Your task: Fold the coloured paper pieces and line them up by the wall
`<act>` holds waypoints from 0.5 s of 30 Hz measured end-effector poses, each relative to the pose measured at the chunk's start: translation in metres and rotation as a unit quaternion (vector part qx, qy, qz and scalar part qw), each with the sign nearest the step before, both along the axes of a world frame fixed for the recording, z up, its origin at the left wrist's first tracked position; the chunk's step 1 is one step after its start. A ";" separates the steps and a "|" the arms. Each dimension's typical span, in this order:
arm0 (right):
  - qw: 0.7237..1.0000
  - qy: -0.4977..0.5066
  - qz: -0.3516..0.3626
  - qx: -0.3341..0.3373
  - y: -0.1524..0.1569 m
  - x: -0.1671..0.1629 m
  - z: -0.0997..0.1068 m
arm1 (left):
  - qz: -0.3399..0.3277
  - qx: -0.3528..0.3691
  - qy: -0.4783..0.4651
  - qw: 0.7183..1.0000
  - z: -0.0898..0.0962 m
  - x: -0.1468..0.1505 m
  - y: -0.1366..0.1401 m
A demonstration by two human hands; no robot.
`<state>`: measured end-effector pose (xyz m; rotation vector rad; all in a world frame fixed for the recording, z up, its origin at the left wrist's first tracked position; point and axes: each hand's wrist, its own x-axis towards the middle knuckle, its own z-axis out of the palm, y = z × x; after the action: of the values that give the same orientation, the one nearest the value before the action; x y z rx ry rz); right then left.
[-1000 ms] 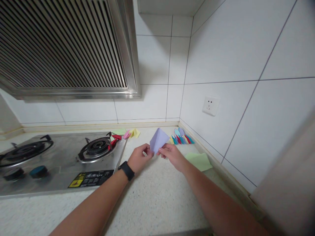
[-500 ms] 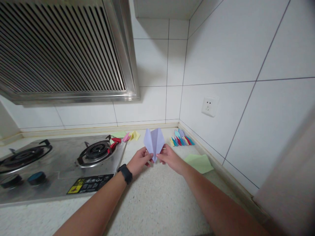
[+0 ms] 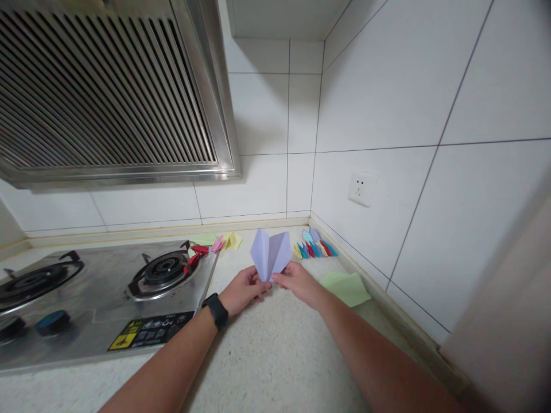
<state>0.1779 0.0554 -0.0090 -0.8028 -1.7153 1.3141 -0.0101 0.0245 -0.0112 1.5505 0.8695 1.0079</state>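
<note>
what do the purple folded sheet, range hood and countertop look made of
Purple folded sheet: matte paper, judging by its crisp creases and thin edges.
Range hood: probably stainless steel, satin finish, given its grey metallic sheen.
Countertop: stone or stone-like composite, going by its pale speckled surface; I can't tell which.

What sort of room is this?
Most likely a kitchen: a silver metal stove with round black burners is set in a pale speckled countertop, with a slatted silver metal range hood above.
</note>
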 end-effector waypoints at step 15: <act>0.905 -0.083 -0.262 0.323 0.007 0.024 0.019 | 0.114 0.120 0.185 0.969 -0.006 -0.024 0.013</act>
<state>0.2019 0.0626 0.0096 -0.8959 -1.7376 0.2808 -0.0345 0.0370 -0.0174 1.9157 1.2431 1.0300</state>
